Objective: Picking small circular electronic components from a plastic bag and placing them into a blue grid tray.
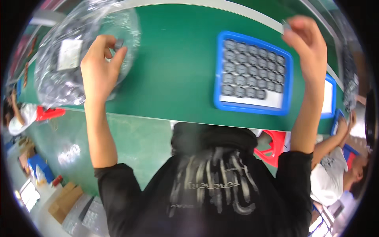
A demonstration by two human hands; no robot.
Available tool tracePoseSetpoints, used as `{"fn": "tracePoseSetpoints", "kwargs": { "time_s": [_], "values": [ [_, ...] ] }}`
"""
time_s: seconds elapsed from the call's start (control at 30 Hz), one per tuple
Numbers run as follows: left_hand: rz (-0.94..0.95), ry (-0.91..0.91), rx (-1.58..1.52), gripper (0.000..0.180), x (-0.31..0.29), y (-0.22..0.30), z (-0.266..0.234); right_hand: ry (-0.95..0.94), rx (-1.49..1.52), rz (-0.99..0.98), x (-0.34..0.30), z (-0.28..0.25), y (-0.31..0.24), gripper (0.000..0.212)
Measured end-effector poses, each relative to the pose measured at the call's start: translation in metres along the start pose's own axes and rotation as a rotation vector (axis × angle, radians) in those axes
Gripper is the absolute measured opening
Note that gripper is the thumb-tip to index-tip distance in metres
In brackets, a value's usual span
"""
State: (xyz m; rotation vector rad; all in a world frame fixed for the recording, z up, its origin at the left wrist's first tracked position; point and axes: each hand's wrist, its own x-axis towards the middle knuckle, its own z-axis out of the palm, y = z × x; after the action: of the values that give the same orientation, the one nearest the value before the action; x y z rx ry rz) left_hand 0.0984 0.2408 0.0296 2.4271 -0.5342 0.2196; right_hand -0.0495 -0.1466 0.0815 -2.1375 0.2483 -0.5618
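My left hand is raised over a clear plastic bag at the left of the green table. Its thumb and forefinger pinch a small dark grey part. At the far right, my right hand is closed at the fingertips on a small pale, see-through piece, too blurred to name. Between the hands, nearer the right one, lies a blue tray. Several rows of round dark grey parts sit on its white bottom, bare at the lower right corner.
A white label shows on the bag. Another blue tray lies beyond my right forearm, near a co-worker at the right. Red stools stand below the table edge. Another person is at the far left. Cardboard boxes stand on the floor.
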Motion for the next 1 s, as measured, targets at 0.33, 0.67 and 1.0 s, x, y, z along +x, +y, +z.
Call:
{"fn": "tracePoseSetpoints", "kwargs": {
  "time_s": [0.33, 0.67, 1.0],
  "values": [
    [0.474, -0.230, -0.103, 0.025, -0.043, 0.061, 0.060, 0.146, -0.791, 0.024, -0.192, -0.061, 0.066, 0.023],
    [0.570, -0.239, -0.090, 0.021, -0.057, 0.060, 0.063, -0.014, -0.581, -0.035, -0.194, -0.093, 0.082, 0.020],
    [0.645, -0.218, -0.007, 0.016, -0.053, 0.063, 0.068, 0.028, -0.545, -0.007, -0.201, -0.089, 0.089, 0.022]
  ]
}}
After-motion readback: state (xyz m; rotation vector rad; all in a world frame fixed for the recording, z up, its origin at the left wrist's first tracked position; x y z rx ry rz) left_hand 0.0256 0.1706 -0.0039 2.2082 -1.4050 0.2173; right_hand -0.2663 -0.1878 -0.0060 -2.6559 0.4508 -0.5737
